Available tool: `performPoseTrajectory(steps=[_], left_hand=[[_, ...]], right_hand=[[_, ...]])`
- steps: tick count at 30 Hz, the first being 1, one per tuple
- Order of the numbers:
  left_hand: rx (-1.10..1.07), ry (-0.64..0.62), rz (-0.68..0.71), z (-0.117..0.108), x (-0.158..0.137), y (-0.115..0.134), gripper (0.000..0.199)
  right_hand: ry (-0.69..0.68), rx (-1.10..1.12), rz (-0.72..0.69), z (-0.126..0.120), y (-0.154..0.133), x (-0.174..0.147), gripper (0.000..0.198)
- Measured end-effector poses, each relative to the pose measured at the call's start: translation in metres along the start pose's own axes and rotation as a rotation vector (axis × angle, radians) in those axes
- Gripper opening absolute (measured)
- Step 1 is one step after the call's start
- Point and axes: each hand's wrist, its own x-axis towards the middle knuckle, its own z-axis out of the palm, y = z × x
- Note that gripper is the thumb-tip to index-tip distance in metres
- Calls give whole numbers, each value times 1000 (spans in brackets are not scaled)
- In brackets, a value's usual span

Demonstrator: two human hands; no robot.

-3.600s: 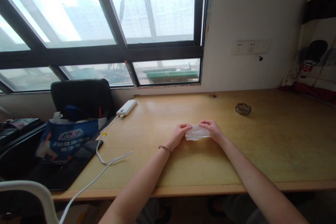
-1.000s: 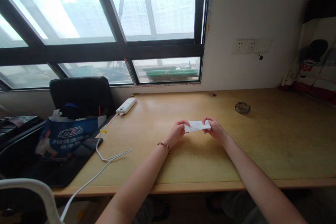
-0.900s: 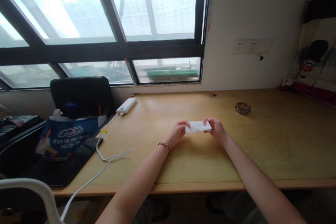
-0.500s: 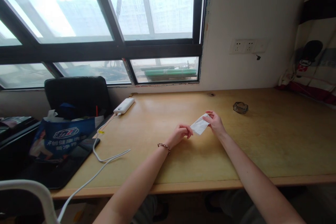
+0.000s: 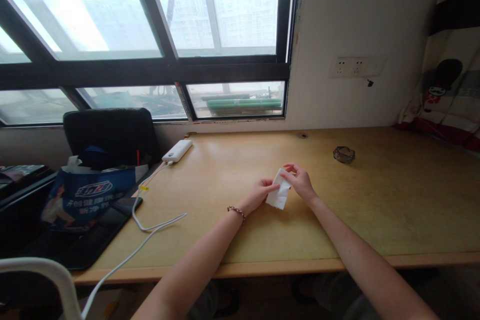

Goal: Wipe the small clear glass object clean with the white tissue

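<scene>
A folded white tissue (image 5: 278, 196) is held between my two hands, above the middle of the wooden desk (image 5: 210, 170). My left hand (image 5: 258, 195) pinches its left edge, thumb laid across the front. On the upper right edge, my right hand (image 5: 299, 183) grips the tissue between thumb and fingers. The tissue hangs upright, its lower end loose. A beaded bracelet (image 5: 237, 212) circles my left wrist. Fingers behind the tissue are hidden.
A glass ashtray (image 5: 344, 154) stands toward the back right. At the left edge lie a white power bank (image 5: 177, 151) and its white cable (image 5: 150, 230). A blue bag (image 5: 92, 195) rests beside a black chair (image 5: 112, 132). Wall sockets (image 5: 350, 66) sit above the desk.
The tissue has turned from slanted to more upright and moved slightly left and down. My left hand has closed on its edge; my right hand has shifted left with it.
</scene>
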Motion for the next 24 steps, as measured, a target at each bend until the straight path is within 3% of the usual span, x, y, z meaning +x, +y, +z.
performPoseTrajectory(steps=[3, 6, 8, 10, 13, 15, 24], left_hand=[[-11, 64, 13, -3, 2, -1, 35], [-59, 164, 70, -7, 6, -2, 36], [-80, 222, 103, -9, 8, -4, 38], [-101, 253, 127, -11, 10, -5, 39], [-125, 242, 150, -11, 9, -6, 38], [-121, 214, 154, -10, 7, -5, 37], [-134, 69, 132, -2, 3, 2, 43]], right_hand=[[173, 40, -17, -6, 3, 6, 38], [221, 103, -29, -13, -1, 10, 40], [129, 149, -27, -15, -6, 9, 41], [-50, 196, 2, -12, -10, 5, 42], [-368, 244, 106, -3, -12, -4, 47], [-493, 238, 174, 3, -11, -9, 50], [-519, 309, 176, 11, -12, -11, 50]])
